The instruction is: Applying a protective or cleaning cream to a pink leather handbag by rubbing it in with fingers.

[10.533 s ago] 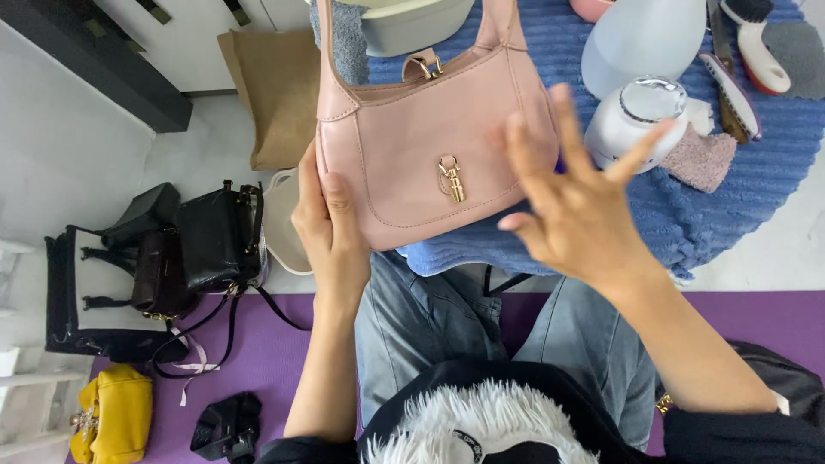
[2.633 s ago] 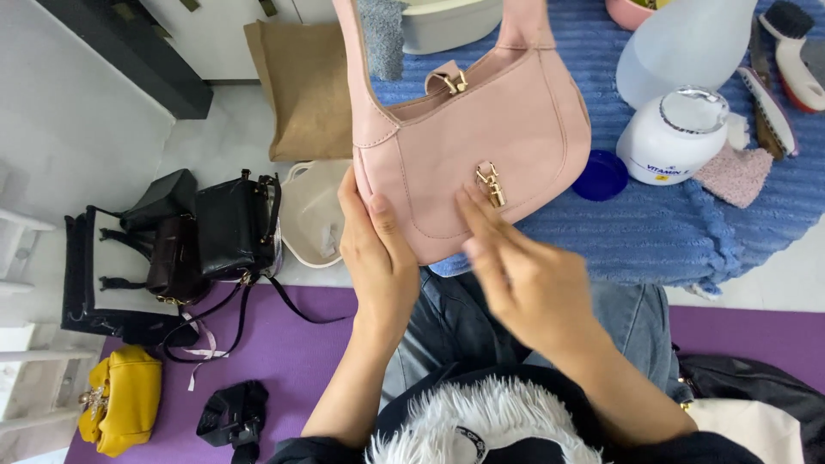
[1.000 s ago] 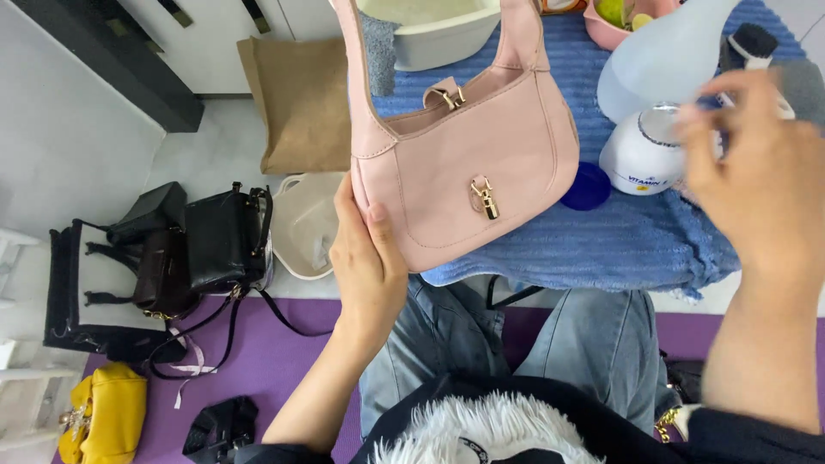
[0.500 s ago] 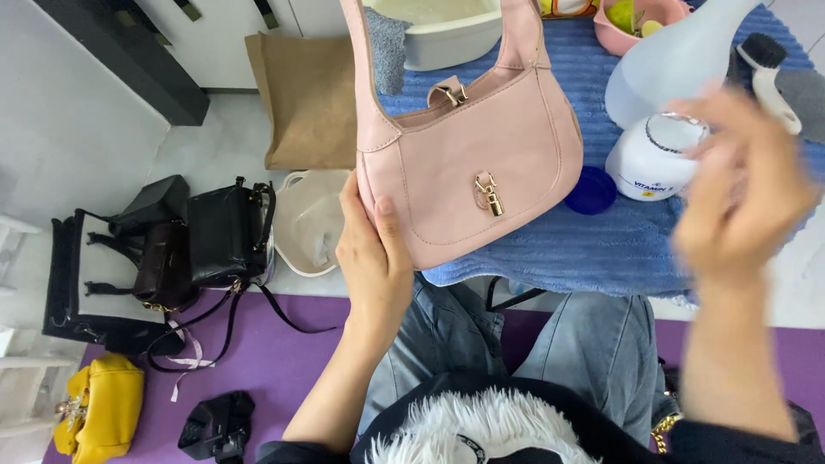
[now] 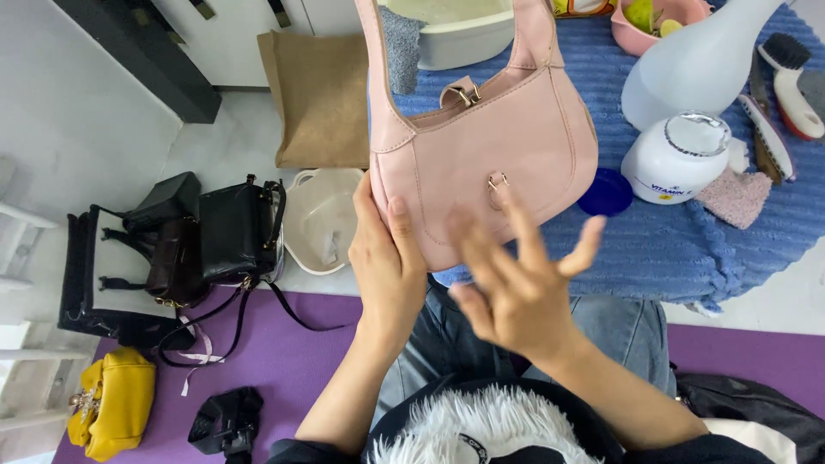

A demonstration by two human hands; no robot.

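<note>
A pink leather shoulder bag with a small gold clasp is held upright in front of me. My left hand grips its lower left edge, thumb on the front. My right hand is blurred, fingers spread, hovering at the bag's lower front and holding nothing. Behind the bag lies a blue towel over a table.
On the towel stand an open white cream jar, its blue lid, a large white bottle, brushes and a pink cloth. Black bags, a white tub, a brown paper bag and a yellow bag sit at left.
My right hand has come back from the cream jar on the right to the front of the pink bag. The left hand keeps holding the bag in place.
</note>
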